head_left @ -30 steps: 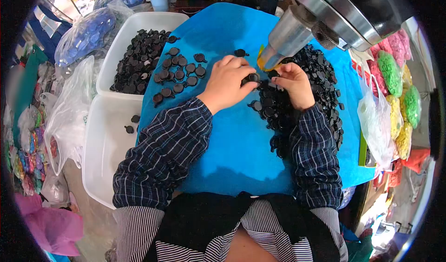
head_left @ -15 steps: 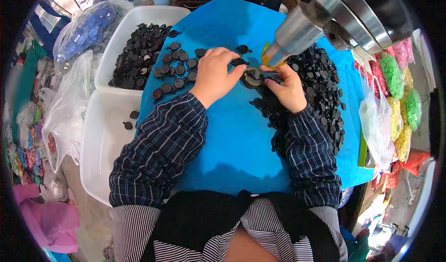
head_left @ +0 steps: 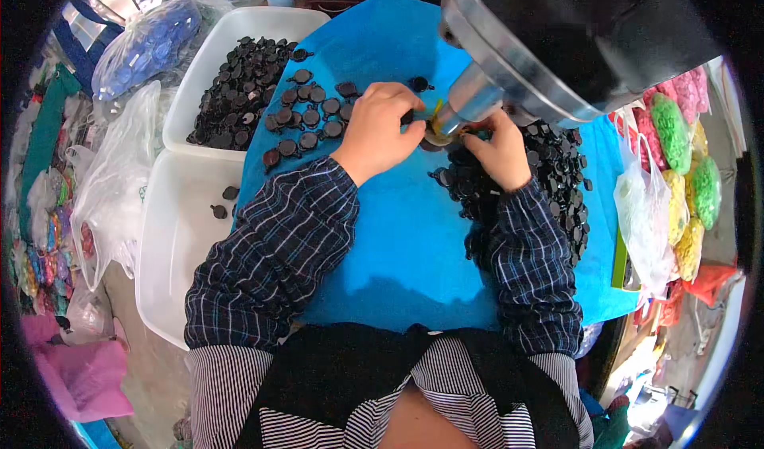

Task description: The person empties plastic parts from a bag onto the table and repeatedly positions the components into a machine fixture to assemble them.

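My left hand (head_left: 380,131) pinches a small black round tabbed piece (head_left: 408,117), mostly covered by its fingers, just left of the press. The metal press head (head_left: 471,99) stands low over a small round metal base (head_left: 434,142), its yellow-edged tip at the base. On the other side of the tip, my right hand (head_left: 501,151) has thumb and fingers closed together. Part of those fingers is hidden behind the press, and what they hold cannot be made out. A big pile of black pieces (head_left: 557,174) lies beside and beneath the right hand.
Several loose black pieces (head_left: 306,115) lie on the blue cloth (head_left: 390,250) left of my left hand. A white tub (head_left: 179,123) full of black pieces stands at the back left, with another white tub (head_left: 163,266) in front. Plastic bags (head_left: 645,210) hang at right.
The press head has come down and to the left, onto the round base. My left hand has shifted slightly right, still pinching its black piece; the right hand stays beside the base.
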Demonstrator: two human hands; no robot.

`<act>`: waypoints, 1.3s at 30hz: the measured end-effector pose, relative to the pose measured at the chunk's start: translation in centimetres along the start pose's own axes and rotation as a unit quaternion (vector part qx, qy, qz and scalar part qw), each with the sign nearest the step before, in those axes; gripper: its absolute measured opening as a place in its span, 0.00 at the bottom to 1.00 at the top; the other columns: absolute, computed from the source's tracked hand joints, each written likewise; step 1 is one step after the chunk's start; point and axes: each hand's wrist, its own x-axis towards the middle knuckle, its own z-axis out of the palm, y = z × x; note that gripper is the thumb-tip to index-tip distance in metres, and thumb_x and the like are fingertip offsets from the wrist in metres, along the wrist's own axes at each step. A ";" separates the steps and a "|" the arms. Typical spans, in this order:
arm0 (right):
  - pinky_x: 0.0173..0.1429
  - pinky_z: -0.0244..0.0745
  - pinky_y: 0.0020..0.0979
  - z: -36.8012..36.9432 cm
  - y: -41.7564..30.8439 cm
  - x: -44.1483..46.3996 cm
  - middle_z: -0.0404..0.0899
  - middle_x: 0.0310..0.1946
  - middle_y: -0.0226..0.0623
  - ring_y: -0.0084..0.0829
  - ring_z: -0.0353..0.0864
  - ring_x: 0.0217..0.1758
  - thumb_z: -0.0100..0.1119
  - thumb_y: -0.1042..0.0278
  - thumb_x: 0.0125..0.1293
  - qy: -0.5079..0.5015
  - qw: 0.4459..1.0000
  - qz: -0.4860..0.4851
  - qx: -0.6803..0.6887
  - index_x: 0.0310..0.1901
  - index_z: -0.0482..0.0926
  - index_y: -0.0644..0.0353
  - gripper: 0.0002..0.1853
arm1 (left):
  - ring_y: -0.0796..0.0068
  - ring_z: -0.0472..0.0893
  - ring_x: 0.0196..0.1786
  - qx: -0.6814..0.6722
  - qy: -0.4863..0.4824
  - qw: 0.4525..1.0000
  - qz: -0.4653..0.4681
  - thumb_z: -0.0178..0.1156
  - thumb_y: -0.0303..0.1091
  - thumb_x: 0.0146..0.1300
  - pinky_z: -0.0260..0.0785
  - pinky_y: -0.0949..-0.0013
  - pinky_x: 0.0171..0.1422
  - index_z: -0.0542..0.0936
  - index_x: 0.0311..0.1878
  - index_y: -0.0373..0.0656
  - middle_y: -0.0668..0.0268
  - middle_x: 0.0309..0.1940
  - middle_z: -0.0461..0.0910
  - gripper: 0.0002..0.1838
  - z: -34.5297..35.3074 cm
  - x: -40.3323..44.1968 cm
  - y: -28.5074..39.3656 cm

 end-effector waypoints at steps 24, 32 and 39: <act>0.55 0.71 0.32 -1.7 -1.6 -1.5 0.80 0.40 0.37 0.35 0.78 0.50 0.67 0.81 0.46 -0.111 0.984 -0.128 -0.059 0.46 0.76 0.64 0.21 | 0.55 0.75 0.51 0.018 0.011 0.998 -0.052 0.65 0.39 0.55 0.63 0.52 0.57 0.83 0.41 0.42 0.63 0.45 0.80 0.13 0.2 -0.1 -0.1; 0.48 0.73 0.26 1.2 -0.8 -0.5 0.80 0.40 0.30 0.23 0.79 0.42 0.73 0.77 0.51 0.055 0.972 -0.020 0.229 0.43 0.76 0.61 0.18 | 0.54 0.75 0.50 0.069 -0.003 0.998 0.012 0.65 0.38 0.55 0.66 0.54 0.54 0.84 0.40 0.43 0.63 0.44 0.80 0.12 0.8 0.3 1.0; 0.44 0.74 0.30 -1.2 -3.8 -2.3 0.78 0.36 0.35 0.29 0.79 0.39 0.72 0.77 0.47 0.026 0.984 -0.161 -0.068 0.40 0.77 0.62 0.18 | 0.56 0.74 0.53 0.043 0.030 0.997 -0.056 0.65 0.38 0.54 0.63 0.53 0.57 0.84 0.40 0.44 0.63 0.44 0.80 0.12 0.2 0.0 -0.2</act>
